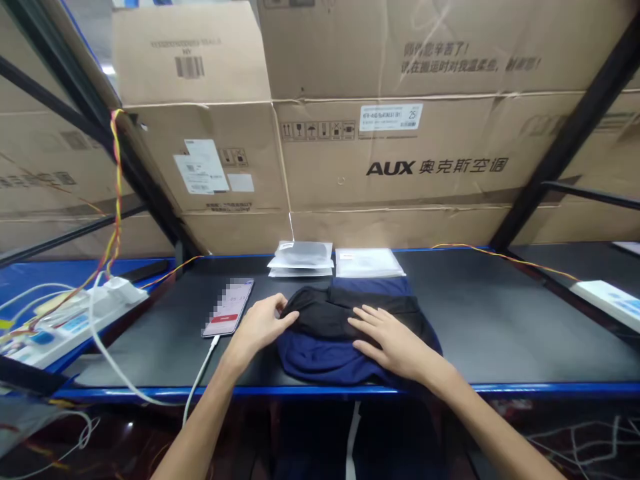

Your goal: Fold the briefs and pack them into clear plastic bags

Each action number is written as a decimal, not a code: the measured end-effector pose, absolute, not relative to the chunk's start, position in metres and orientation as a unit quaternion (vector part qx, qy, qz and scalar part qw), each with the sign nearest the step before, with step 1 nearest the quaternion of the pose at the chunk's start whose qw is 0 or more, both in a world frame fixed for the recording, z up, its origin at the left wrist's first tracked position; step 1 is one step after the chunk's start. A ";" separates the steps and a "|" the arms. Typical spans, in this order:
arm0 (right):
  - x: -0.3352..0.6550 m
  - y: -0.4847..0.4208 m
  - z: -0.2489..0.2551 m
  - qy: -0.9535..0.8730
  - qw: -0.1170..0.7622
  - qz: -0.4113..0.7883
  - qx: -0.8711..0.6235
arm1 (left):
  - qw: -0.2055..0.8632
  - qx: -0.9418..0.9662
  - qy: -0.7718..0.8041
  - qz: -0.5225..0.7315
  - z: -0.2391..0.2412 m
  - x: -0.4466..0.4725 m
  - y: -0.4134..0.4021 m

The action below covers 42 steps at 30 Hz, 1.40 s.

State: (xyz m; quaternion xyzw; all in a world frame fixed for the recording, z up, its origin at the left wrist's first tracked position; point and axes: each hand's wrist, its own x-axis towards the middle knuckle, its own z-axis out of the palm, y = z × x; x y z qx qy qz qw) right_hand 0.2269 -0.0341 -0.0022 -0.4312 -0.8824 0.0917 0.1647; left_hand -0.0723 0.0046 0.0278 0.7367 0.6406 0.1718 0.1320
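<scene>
A folded black cloth [320, 320] lies over a dark navy cloth [315, 360] near the table's front edge. I cannot tell whether they are one garment or two. At the left end of the black cloth, my left hand [260, 323] is closed on its edge, the thumb on top and the other fingertips partly hidden. My right hand [385, 337] rests flat on the black and navy fabric, palm down with fingers spread. Behind the cloth lie a stack of flat clear plastic packets [303, 260] and a white packet [370, 263].
Left of the cloth lies a phone [230, 310] with a white charging cable [200, 373]. Power strips stand at the left [75, 323] and right [610, 300] sides. Large cardboard boxes [320, 187] wall off the back, between black metal posts [545, 153].
</scene>
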 end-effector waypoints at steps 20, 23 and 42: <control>0.300 -0.027 -0.031 -0.823 0.225 0.054 -0.519 | 0.132 0.904 0.336 0.230 -0.002 0.055 -0.006; 0.306 -0.025 -0.036 -0.808 0.243 0.047 -0.534 | 0.135 0.916 0.320 0.200 -0.005 0.057 -0.008; 0.311 -0.029 -0.035 -0.798 0.228 0.079 -0.552 | 0.116 0.760 0.625 0.134 0.026 0.020 -0.005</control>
